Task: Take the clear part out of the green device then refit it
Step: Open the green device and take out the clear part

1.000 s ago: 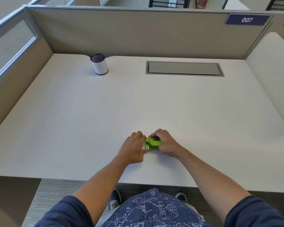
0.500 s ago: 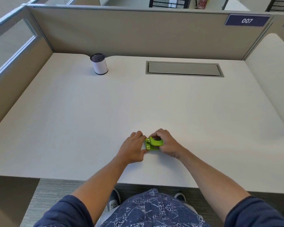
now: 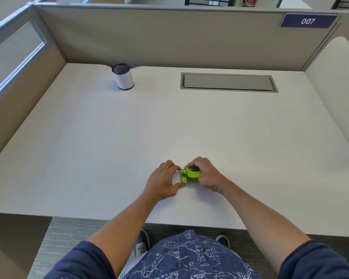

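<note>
A small bright green device (image 3: 190, 176) rests on the white desk (image 3: 169, 121) near its front edge. My right hand (image 3: 207, 174) wraps over its right end, fingers curled across the top. My left hand (image 3: 163, 182) sits at its left end, thumb and fingertips touching the green edge. A dark sliver shows at the device's top under my right fingers. The clear part cannot be made out; my fingers hide most of the device's body.
A white cylindrical pen cup (image 3: 123, 76) with a dark mesh rim stands at the back left. A grey cable hatch (image 3: 229, 82) is set flush in the desk at the back. Beige partition walls (image 3: 159, 37) enclose the desk on three sides.
Both hands stay on the green device in nearly the same place. The device has shifted very slightly right under my right fingers.
</note>
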A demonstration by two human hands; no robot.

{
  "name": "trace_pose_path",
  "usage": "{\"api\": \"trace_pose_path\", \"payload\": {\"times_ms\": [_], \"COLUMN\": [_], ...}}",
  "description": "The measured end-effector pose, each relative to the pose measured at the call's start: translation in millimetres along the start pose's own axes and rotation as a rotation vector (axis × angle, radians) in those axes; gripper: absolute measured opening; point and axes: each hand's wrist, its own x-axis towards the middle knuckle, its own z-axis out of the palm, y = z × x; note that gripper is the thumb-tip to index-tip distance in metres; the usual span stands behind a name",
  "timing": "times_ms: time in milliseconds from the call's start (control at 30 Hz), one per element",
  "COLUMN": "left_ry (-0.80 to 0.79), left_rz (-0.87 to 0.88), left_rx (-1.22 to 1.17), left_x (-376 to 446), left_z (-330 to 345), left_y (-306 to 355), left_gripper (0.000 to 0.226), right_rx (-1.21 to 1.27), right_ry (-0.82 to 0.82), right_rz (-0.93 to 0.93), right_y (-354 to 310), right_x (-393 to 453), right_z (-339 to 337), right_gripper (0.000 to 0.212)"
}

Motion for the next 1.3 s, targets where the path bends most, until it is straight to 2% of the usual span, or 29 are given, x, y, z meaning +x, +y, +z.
{"api": "trace_pose_path", "payload": {"times_ms": [500, 700, 967, 1300], "left_ry": [0.019, 0.004, 0.015, 0.08], "left_rz": [-0.103, -0.138, -0.206, -0.278], "left_rx": [-0.104, -0.276, -0.34, -0.341], "left_x": [-2.9, -0.1, 14.4, 21.6], "left_z": [11.0, 11.8, 16.4, 19.0], "left_y": [-1.1, -4.9, -6.2, -3.4], "left_gripper": [0.049, 0.054, 0.029, 0.025], "right_rx": [0.004, -0.029, -0.089, -0.162], "right_ry": [-0.013, 0.01, 0.081, 0.156], "right_rz": [0.02, 0.006, -0.084, -0.154], "right_y": [-3.4, -2.3, -1.8, 1.9], "right_x": [-2.9, -4.8, -6.1, -6.0], "right_z": [-3.3, 0.5, 6.0, 11.8], "right_gripper": [0.058, 0.059, 0.058, 0.06]}}
